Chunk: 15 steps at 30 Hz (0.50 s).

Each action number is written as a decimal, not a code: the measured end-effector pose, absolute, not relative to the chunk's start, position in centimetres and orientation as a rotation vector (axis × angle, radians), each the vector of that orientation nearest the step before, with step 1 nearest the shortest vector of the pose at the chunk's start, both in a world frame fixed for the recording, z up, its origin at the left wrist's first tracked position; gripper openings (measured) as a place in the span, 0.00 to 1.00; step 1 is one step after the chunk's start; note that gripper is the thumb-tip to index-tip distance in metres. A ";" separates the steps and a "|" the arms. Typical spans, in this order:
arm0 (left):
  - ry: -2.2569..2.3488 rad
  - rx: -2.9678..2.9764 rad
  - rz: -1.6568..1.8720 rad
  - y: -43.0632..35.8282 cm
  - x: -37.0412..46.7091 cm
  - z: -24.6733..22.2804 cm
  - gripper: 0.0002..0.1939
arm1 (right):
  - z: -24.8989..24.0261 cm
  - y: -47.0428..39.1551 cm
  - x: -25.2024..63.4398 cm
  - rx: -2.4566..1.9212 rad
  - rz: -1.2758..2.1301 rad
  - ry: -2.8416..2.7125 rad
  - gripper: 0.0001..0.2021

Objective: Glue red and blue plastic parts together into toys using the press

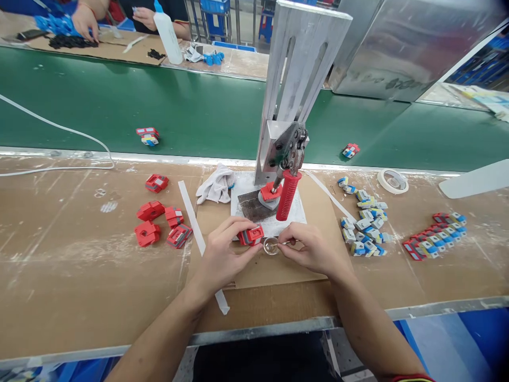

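Observation:
My left hand [226, 249] pinches a red plastic toy part [251, 235] with grey trim, in front of the press. My right hand [308, 245] is closed on a thin stick [287, 243], whose tip reaches over a small round clear dish [271, 245]. The dish lies between both hands, close to my left fingertips. Just behind them stands a toggle press with a red handle [288, 196]. Under its plunger a red part [271, 191] sits in a grey holder. I cannot see what is in the dish.
Several loose red parts [147, 233] lie at left. At right are several white, blue and yellow parts [368, 225], a row of joined pieces [435, 236] and a tape roll [393, 181]. A white glove [217, 184] lies beside the press. Across the green belt [199, 114], another person's hands work.

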<state>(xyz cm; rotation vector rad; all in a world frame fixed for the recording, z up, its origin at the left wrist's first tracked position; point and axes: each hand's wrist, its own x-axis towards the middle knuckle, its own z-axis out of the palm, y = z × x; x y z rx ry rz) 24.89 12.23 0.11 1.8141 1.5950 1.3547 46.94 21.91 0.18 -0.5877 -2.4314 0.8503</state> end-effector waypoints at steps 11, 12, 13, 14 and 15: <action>1.602 1.859 1.357 12.4 24.8 0.0 0.13 | 0.6 21.9 47.8 -0.637 1.174 -2.076 0.06; 1.593 1.874 1.358 12.5 25.0 0.0 0.13 | 0.7 21.8 47.8 -0.641 1.227 -1.955 0.06; 1.580 1.887 1.358 12.5 25.1 0.0 0.13 | 0.7 21.6 47.7 -0.639 1.270 -1.839 0.06; 1.565 1.895 1.360 12.5 25.3 0.0 0.13 | 0.8 21.4 47.5 -0.636 1.308 -1.740 0.06; 1.548 1.900 1.360 12.4 25.6 -0.1 0.13 | 0.9 21.1 47.2 -0.635 1.343 -1.666 0.06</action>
